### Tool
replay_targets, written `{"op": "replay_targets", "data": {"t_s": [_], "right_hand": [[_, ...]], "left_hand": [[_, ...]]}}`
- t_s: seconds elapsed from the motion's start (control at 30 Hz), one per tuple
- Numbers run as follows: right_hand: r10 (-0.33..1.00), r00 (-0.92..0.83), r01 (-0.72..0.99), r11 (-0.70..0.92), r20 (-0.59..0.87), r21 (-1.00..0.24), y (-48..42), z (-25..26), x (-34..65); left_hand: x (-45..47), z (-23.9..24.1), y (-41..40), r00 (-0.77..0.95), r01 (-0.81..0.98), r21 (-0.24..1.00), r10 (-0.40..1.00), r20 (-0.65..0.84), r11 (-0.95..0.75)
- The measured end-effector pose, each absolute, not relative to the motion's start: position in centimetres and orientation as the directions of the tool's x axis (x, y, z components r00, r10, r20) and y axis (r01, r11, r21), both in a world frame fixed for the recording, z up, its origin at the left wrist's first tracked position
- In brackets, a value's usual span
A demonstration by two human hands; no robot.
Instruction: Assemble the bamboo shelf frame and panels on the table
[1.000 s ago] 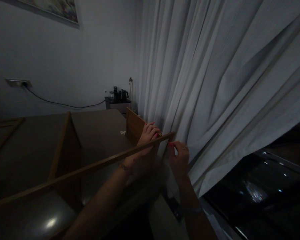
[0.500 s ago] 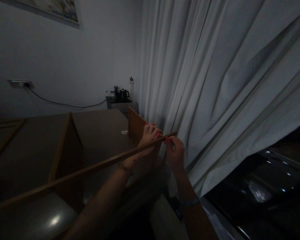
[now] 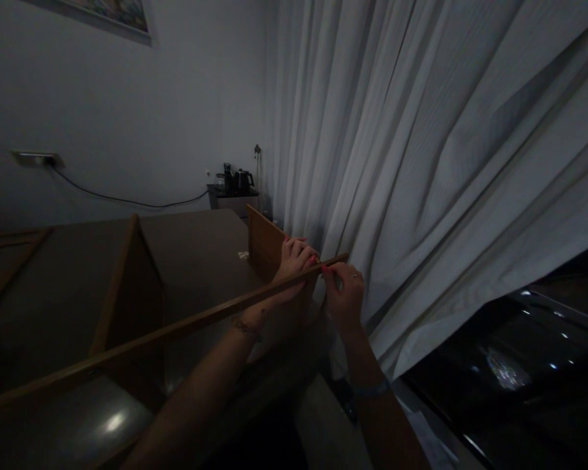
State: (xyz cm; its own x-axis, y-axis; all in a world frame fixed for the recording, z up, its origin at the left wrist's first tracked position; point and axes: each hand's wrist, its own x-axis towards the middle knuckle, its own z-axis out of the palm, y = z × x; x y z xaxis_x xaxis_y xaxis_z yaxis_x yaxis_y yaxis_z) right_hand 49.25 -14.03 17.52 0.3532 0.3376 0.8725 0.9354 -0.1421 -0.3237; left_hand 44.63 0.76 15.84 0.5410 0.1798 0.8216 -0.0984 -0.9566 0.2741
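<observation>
A long wooden panel (image 3: 186,325) runs edge-up from lower left to the middle, part of an open wooden furniture frame lying on its back. My left hand (image 3: 294,260) curls its fingers over the panel's far end, where it meets an upright end board (image 3: 261,241). My right hand (image 3: 342,294) sits just right of that corner, fingertips pinched together at the panel's top edge. What the pinch holds is too small and dark to make out. A ring shows on the right hand, a band on its wrist.
A white curtain (image 3: 421,163) hangs right behind the hands. An inner divider board (image 3: 127,274) stands in the frame at left. A small table with a kettle (image 3: 242,179) stands by the far wall. A dark glossy surface (image 3: 519,372) lies at lower right. A cable (image 3: 127,201) runs along the wall.
My right hand has moved up and left, from slightly below the panel's end to its top edge beside my left hand. The left hand has stayed on the corner.
</observation>
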Motion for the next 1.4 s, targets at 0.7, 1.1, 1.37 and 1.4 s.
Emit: {"op": "replay_targets", "data": {"t_s": [0.7, 1.1, 1.37, 1.4], "right_hand": [[0.105, 0.613, 0.79, -0.051, 0.783, -0.612, -12.6, 16.2, 50.3], [0.17, 0.764, 0.587, 0.217, 0.622, -0.78, -10.8, 14.1, 51.5], [0.252, 0.78, 0.489, 0.325, 0.572, -0.81, -11.6, 14.8, 51.1], [0.247, 0.78, 0.492, 0.325, 0.575, -0.808, -11.5, 14.8, 51.1]], "left_hand": [[42.5, 16.8, 1.8, 0.633, -0.27, 0.137, -0.069, 0.771, -0.953], [42.6, 17.4, -0.7, 0.612, -0.151, 0.265, 0.121, 0.782, -0.952], [42.1, 18.3, -2.1, 0.594, -0.12, 0.328, 0.196, 0.78, -0.937], [42.2, 18.2, -2.1, 0.589, -0.12, 0.335, 0.204, 0.782, -0.935]]}}
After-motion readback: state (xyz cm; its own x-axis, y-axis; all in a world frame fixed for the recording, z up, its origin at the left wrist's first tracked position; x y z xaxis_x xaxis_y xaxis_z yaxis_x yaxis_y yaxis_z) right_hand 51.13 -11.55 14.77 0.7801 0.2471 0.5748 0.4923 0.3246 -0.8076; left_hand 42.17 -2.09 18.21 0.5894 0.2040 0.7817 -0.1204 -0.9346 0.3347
